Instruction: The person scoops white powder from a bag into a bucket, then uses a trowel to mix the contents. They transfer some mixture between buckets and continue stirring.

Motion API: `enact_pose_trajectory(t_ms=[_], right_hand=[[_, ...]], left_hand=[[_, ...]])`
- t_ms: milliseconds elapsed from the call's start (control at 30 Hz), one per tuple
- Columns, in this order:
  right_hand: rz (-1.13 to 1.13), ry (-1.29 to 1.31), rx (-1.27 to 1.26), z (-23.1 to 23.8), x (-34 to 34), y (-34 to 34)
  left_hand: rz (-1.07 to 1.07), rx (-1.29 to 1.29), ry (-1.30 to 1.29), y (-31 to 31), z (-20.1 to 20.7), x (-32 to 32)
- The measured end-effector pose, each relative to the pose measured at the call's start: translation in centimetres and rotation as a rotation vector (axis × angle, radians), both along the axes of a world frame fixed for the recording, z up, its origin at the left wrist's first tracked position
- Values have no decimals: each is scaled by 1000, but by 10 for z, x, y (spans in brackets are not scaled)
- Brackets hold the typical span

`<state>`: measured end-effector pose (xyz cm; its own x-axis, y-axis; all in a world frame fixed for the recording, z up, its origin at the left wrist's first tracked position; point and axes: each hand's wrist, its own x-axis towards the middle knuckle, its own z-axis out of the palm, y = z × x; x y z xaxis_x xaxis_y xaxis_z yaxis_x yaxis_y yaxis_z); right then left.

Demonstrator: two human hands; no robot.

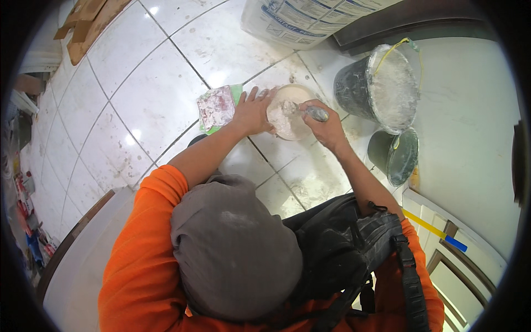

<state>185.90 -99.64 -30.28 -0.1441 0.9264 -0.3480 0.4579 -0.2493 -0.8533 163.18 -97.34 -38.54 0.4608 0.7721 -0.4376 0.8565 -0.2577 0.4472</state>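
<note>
A round, pale bowl (292, 136) stands on the tiles, holding whitish powder or paste. My left hand (253, 114) curves round its left side, fingers spread toward the far rim and thumb at the near rim. From the right, my right hand (327, 130) is closed round a small mixing tool (317, 114) with a thick greyish handle. The tool's other end is caked in white and dips into the bowl, so I cannot make out its shape. Just left of my left hand lies a powder-dusted, pinkish-white square slab (215, 108) on something green.
To the right stands a black bucket (354, 88) full of white material, with a smaller dark bucket (378, 150) nearer me. A large printed sack (298, 25) stands at the far side. Cardboard (83, 27) lies far left; a yellow-and-blue pole (437, 231) leans at right.
</note>
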Motion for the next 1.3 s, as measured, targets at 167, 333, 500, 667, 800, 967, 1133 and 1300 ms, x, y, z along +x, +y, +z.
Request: enact_pose_trajectory(t_ms=[167,333,500,667,800,967,1133,1300], right_hand=[[-177,0,-85,-29,1,-13],[-210,-50,-118,-27,8,-4],[197,-231,263,-22,13,4],[401,-284,284,-31,12,-20],[257,-258,320,-13,17,9],[578,-226,243,-16,-5,45],[541,-246,335,-24,5,7],[-210,121,-12,-10,7,-12]], left_hand=[[-14,-21,7,4,4,1],[-11,-39,39,4,6,-1],[-33,11,10,10,7,5],[-105,59,30,26,4,-2],[-54,105,-26,22,7,2],[37,195,-45,-22,-7,9],[202,240,-38,-10,7,-21],[854,105,107,-9,14,-97]])
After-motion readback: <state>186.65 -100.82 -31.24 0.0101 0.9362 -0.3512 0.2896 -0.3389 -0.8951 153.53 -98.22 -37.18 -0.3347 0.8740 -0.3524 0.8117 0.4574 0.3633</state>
